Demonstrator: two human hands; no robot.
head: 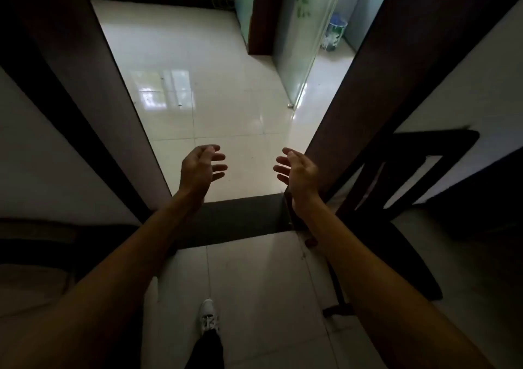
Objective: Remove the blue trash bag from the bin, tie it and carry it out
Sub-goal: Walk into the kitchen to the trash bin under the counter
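A: From the head camera, what do you make out?

B: Both arms reach forward through a dark doorway (376, 91). The left hand (199, 169) and right hand (297, 173) hang empty over the pale tiled floor (215, 85), fingers (219, 167) spread and loosely curled, pinching nothing.

A: And the bin?

B: Far off at about one o'clock, past the glass door (300, 45), stands a small bin (334, 33) with the blue trash bag (338, 23) showing at its rim. It is well apart from both hands, so I judge the bag not yet lifted.

A: What could go wrong from here?

B: A white shoe (209, 316) steps at six o'clock, with a dark threshold strip (240, 215) just ahead; catching a toe on it could cause a stumble. A dark chair (396, 198) sits close at three o'clock, and the right arm could clip it. The glass door is hard to read in this light, so walking into its edge is a risk. The glossy tiles might be slippery.
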